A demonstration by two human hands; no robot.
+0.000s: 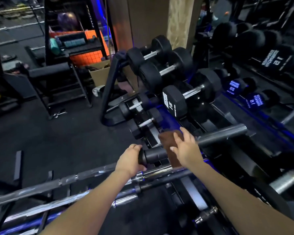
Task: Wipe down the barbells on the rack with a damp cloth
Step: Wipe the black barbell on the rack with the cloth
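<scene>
A dark barbell point(221, 133) lies across the rack, its black sleeve end point(153, 154) pointing left. My left hand point(130, 160) grips that sleeve end. A brown cloth point(168, 141) is draped over the bar just right of the sleeve. My right hand point(185, 148) presses on the cloth with its fingers spread. Several chrome barbells point(85, 174) lie lower on the rack, closer to me.
A rack of black dumbbells point(175, 102) rises behind the bar; a mirror point(261, 65) on the right repeats them. A black bench point(58, 82) and a cardboard box point(100, 73) stand at the left. Dark rubber floor point(66, 136) spreads to the left.
</scene>
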